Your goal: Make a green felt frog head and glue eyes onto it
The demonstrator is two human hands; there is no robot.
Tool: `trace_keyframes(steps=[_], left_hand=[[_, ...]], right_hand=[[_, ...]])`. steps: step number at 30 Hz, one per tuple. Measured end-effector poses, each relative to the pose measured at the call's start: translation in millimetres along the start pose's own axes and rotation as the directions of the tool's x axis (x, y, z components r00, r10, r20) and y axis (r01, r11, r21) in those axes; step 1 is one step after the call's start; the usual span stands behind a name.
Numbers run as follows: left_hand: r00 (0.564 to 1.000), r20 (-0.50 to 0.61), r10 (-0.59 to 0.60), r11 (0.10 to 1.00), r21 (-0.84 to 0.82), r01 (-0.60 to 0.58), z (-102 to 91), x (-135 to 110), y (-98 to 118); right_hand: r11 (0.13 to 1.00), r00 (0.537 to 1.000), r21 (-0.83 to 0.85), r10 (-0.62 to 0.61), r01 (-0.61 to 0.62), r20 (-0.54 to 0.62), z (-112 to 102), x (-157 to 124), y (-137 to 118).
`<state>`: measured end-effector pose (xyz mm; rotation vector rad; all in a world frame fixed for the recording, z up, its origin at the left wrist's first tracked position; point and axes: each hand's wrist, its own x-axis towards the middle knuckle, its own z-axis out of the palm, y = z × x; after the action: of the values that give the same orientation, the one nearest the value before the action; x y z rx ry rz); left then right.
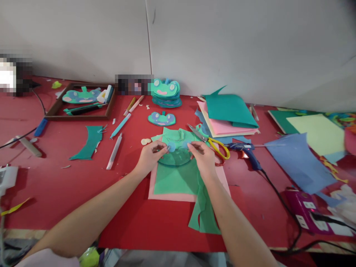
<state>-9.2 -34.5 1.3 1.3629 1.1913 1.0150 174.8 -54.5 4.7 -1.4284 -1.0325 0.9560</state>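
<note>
A dark green felt cutout (178, 158) with a rounded lower edge lies over lighter green felt (175, 181) and a pink sheet (172, 197). On its left side, the thumb and fingers of my left hand (152, 155) pinch a small blue felt circle (172, 147). My right hand (205, 157) pinches a second blue felt circle on the right. Whether the fingers also grip the green cutout underneath, I cannot tell. Scissors (219, 147) with yellow handles lie just beyond my right hand, partly hidden by it. Green scraps (204, 218) hang down beside my right wrist.
A glue gun (247, 150) lies at right, its cord reaching a purple power strip (306, 211). Behind stand stacked frog faces (166, 92) and felt sheets (230, 111). A wooden tray (80, 118) and several pens (121, 126) are at left.
</note>
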Motion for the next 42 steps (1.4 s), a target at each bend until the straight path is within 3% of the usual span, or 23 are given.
trace_keyframes(steps=[19,23,27,30,34,42], left_hand=[[1.0,0.012,0.015,0.999,0.029,-0.015,-1.3,0.3,-4.0],[1.0,0.009,0.026,0.999,0.023,-0.026,-1.5,-0.2,1.3],[0.999,0.045,0.017,0.994,-0.107,-0.012,-0.9,-1.0,3.8],[0.988,0.141,-0.063,0.927,-0.359,0.11,-1.2,-1.7,3.0],[0.94,0.309,-0.144,0.738,-0.599,0.31,-4.8,-3.3,8.2],[0.876,0.464,-0.132,0.54,-0.707,0.456,-11.5,-6.2,19.5]], right_hand=[[1.0,1.0,-0.003,0.016,-0.016,0.024,-0.9,-2.0,0.3],[0.969,0.99,0.217,0.093,-0.115,0.11,-1.4,-1.7,-1.2],[0.823,0.935,0.481,0.158,-0.303,0.318,-4.1,-1.5,-7.0],[0.762,0.904,0.538,0.144,-0.361,0.403,-6.8,-2.0,-10.5],[0.716,0.89,0.578,0.134,-0.391,0.435,-9.3,-3.5,-13.1],[0.719,0.883,0.599,0.041,-0.351,0.468,-11.1,-6.8,-17.3]])
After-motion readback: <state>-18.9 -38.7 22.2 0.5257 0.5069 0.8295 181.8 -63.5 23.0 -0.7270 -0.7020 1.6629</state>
